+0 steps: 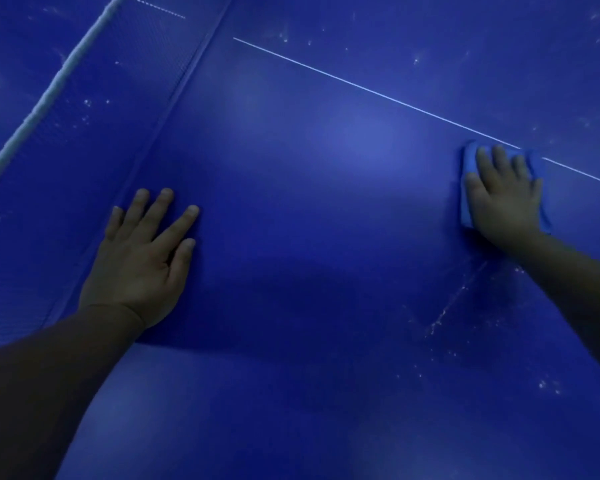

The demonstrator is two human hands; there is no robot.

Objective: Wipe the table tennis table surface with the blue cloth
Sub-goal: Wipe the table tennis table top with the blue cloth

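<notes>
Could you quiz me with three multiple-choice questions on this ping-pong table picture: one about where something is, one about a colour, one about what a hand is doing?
1. Where is the cloth?
A. Under the right hand, by the thin white line
B. Draped over the net
C. Under the left hand

2. What colour is the cloth?
A. Red
B. Blue
C. Yellow

3. What is the left hand doing?
A. Gripping the net
B. Holding a paddle
C. Resting flat on the table, fingers straight

Answers:
1. A, since the cloth's edges show around the right hand's fingers, just below the line.
2. B, a lighter blue than the table surface.
3. C, because the palm lies on bare table with nothing under it.
</notes>
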